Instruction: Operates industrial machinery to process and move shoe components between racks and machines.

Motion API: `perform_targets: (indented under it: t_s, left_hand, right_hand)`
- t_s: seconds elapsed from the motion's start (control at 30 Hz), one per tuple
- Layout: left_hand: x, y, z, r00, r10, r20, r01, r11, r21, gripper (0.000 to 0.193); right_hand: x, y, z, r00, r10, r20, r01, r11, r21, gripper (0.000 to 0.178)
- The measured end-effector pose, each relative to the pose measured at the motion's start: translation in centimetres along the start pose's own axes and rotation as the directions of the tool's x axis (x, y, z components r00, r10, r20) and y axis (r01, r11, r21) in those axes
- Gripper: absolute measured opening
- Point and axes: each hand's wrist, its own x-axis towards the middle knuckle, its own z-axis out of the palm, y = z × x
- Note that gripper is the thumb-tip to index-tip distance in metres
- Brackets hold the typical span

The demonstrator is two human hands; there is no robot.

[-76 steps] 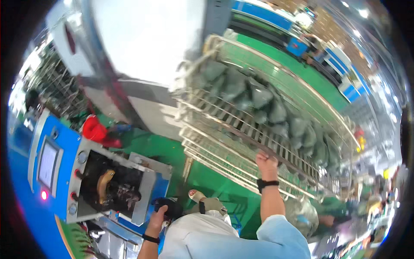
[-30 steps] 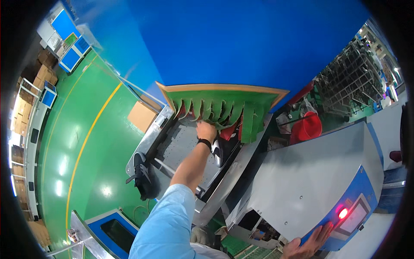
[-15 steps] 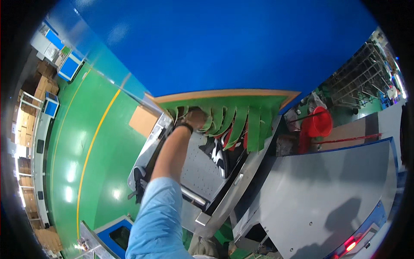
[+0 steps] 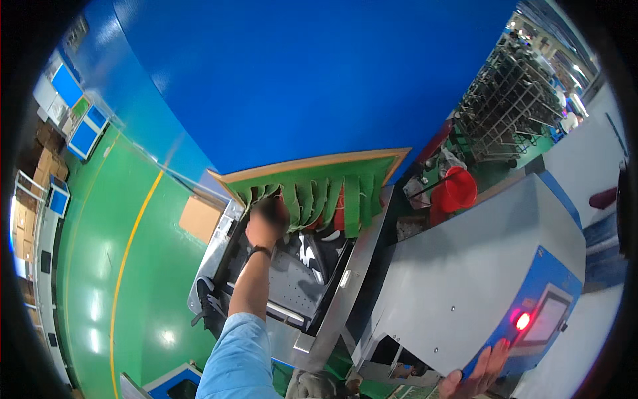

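Note:
My left hand [image 4: 262,229] reaches to the left end of a green fabric strip curtain [image 4: 318,198] hanging at the opening of a large blue machine [image 4: 319,86]. A dark blur covers its fingers, so what they hold, if anything, cannot be made out. Just right of it, a black and white shoe [image 4: 311,258] lies on a perforated grey plate [image 4: 284,284], partly under the strips. Red shows behind the strips. My right hand [image 4: 482,372] rests with fingers spread at the lower edge of a blue control panel [image 4: 535,319], below a lit red button [image 4: 523,321].
A black shoe [image 4: 211,306] sits by the left rail. The slanted grey housing [image 4: 438,292] fills the right side. Beyond it stand a red bucket [image 4: 458,189] and metal racks [image 4: 508,110]. A cardboard piece [image 4: 201,218] lies on the green floor at left.
My left hand has drawn back a little from the strips. My right hand has come into view at the control panel. The whole view has shifted, showing more of the panel.

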Motion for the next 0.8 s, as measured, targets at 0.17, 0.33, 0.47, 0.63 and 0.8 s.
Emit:
perform_targets:
  t_s: [0.17, 0.33, 0.47, 0.63, 0.8]
  left_hand:
    - [-3.0, -6.0, -1.7, 0.997, -0.066, -0.041, 0.067, 0.997, 0.029, 0.076]
    - [-7.4, -5.2, -3.9, 0.908, -0.418, -0.032, 0.340, 0.780, -0.525, 0.058]
    - [-14.7, -4.9, -9.8, 0.999, -0.031, -0.019, -0.004, 0.437, -0.900, 0.045]
    - [-28.9, 0.6, -21.9, 0.869, 0.282, 0.406, 0.321, 0.302, -0.898, 0.047]
    - [-43.2, 6.5, -26.7, 0.472, 0.636, 0.610, 0.583, 0.294, -0.757, 0.096]
  right_hand:
    - [-2.2, 0.0, -0.1, 0.990, 0.073, 0.123, -0.072, 0.997, -0.013, 0.062]
    - [-1.6, 0.1, 0.1, 0.995, 0.045, 0.086, -0.043, 0.999, -0.028, 0.061]
    - [0.4, -1.1, 0.1, 0.997, 0.073, 0.033, -0.074, 0.997, 0.009, 0.054]
    - [-5.6, -4.9, -1.0, 0.997, 0.068, -0.044, -0.034, 0.847, 0.531, 0.055]
    - [-13.1, -8.2, -3.4, 0.467, -0.007, 0.884, -0.827, -0.358, 0.434, 0.078]
